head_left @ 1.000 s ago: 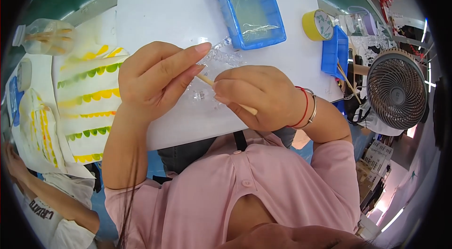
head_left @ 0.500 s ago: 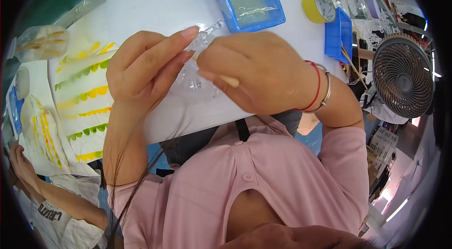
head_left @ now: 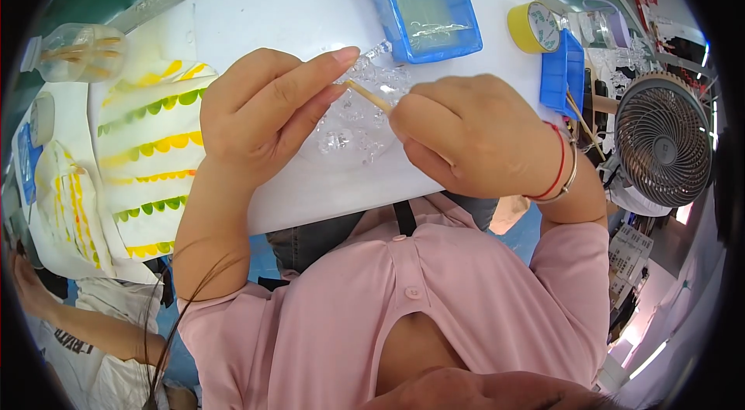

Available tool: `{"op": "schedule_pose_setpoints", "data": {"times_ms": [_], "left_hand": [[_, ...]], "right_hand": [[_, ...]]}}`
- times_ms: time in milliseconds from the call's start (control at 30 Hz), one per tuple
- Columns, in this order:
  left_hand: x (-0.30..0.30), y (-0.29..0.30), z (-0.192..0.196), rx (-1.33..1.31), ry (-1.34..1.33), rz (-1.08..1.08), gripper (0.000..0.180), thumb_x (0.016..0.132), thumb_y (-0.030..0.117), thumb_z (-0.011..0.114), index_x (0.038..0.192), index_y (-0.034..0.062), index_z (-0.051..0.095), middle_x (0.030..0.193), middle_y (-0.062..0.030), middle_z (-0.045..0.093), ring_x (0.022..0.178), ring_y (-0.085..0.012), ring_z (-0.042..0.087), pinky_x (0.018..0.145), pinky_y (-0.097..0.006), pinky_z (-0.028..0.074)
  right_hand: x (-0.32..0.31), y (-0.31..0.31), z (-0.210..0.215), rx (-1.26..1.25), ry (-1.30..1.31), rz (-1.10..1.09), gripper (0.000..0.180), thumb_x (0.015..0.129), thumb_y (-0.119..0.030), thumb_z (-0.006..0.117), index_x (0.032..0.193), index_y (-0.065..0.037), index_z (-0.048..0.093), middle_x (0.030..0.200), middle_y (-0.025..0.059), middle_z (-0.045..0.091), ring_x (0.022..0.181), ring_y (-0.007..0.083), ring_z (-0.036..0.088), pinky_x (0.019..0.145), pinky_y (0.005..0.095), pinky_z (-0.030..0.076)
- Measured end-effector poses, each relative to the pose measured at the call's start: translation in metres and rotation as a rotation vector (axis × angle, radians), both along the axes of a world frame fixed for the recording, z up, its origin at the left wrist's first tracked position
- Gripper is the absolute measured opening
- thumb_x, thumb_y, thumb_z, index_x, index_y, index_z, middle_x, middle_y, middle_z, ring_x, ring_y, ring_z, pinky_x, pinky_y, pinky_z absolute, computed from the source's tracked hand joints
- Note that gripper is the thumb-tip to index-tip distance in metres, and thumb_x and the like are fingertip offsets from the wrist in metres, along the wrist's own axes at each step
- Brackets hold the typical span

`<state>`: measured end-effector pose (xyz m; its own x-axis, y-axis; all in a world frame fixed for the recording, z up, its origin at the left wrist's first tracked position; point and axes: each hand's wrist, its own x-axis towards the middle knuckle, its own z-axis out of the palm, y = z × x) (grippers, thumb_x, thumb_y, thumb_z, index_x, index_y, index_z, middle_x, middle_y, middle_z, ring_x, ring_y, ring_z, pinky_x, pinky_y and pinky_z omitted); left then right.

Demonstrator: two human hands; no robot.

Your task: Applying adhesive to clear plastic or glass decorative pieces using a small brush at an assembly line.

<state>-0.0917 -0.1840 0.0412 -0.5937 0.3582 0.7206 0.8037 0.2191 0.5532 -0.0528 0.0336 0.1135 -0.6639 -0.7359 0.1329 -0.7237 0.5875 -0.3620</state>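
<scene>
In the head view, I am seeing two bare hands working above a white flat bench. The right grip is clenching a thin, pale wooden stick, and the stick is pointing toward the other hand, with its free tip lying just at the fingertips there. The left grip is bringing thumb and forefinger close together, but I cannot tell if it is pinching some small thing between them. Below the stick, small clear glassy pieces are lying in a loose group on the bench.

Just beyond these pieces, a blue rectangular plastic box with a pale translucent content is standing. Farther to the right, a yellow roll of tape is standing near a smaller blue plastic tray, and a dark round fan is facing the bench. On the left side, white sheets with yellow and green scalloped stripes are lying, and a clear plastic bottle is holding several wooden sticks. At the lower left, a co-worker's bare arm is showing.
</scene>
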Motion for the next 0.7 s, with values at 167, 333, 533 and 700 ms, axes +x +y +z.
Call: {"op": "schedule_pose_setpoints", "data": {"times_ms": [167, 333, 533, 700], "left_hand": [[-0.001, 0.004, -0.001, -0.004, 0.005, -0.001, 0.043, 0.065, -0.002, 0.077, 0.107, 0.0071, 0.071, 0.069, -0.0042, 0.055, 0.057, -0.0157, 0.052, 0.048, -0.028, 0.041], [-0.001, 0.003, -0.001, -0.014, 0.017, 0.015, 0.043, 0.064, -0.002, 0.077, 0.106, 0.0070, 0.071, 0.068, -0.0040, 0.054, 0.057, -0.0157, 0.052, 0.047, -0.028, 0.040], [-0.001, 0.003, -0.001, -0.021, 0.034, 0.025, 0.042, 0.064, -0.002, 0.078, 0.105, 0.0066, 0.071, 0.067, -0.0035, 0.054, 0.056, -0.0153, 0.052, 0.046, -0.027, 0.040], [-0.002, 0.005, 0.000, -0.003, 0.019, 0.007, 0.042, 0.065, -0.003, 0.077, 0.106, 0.0065, 0.071, 0.069, -0.0033, 0.056, 0.055, -0.0146, 0.051, 0.046, -0.026, 0.040]], "right_hand": [[0.005, -0.002, -0.007, -0.078, 0.019, -0.037, 0.018, 0.068, -0.001, 0.065, 0.081, -0.006, 0.052, 0.067, 0.0059, 0.050, 0.054, 0.0235, 0.053, 0.045, 0.0346, 0.041], [0.014, -0.003, -0.002, -0.003, 0.021, -0.024, 0.017, 0.066, 0.000, 0.063, 0.078, -0.006, 0.052, 0.064, 0.0059, 0.048, 0.052, 0.0230, 0.051, 0.044, 0.0339, 0.040], [0.027, 0.016, -0.012, -0.141, -0.088, -0.133, 0.014, 0.066, 0.002, 0.062, 0.076, -0.004, 0.055, 0.067, 0.0085, 0.053, 0.054, 0.0237, 0.054, 0.046, 0.0339, 0.042], [0.032, 0.014, -0.031, -0.222, 0.033, -0.134, 0.014, 0.066, 0.003, 0.062, 0.079, -0.001, 0.058, 0.072, 0.0098, 0.059, 0.057, 0.0250, 0.058, 0.049, 0.0326, 0.045]]}}
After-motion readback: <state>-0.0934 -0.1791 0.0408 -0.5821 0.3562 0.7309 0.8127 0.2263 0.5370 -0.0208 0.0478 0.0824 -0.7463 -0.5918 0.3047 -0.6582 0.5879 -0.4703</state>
